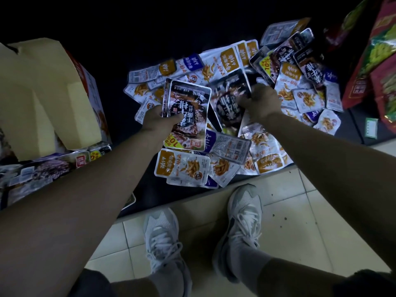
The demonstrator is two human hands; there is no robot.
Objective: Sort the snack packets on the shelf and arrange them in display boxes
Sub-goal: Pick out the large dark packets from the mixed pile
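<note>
Person's left hand point(159, 123) pinching a black snack packet point(186, 108) lifted above the pile, right hand point(260, 101) curled on a second black packet point(229, 93) lying in it — white-and-orange fish-snack packets point(182, 166) strewn across the dark shelf point(147, 190), open cardboard display box point(49, 82) at left

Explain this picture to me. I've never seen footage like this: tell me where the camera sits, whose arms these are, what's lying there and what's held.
There is no machine: one wide-angle camera worn on a person's head looks down at their own bare arms, grey shoes and the tiled floor. On the black shelf lies a loose pile of white-and-orange foil snack packets mixed with dark ones. The left hand holds a dark glossy snack packet in its grip; the right hand pinches a second dark packet lying in the pile. A tan cardboard display box stands at the left.
</note>
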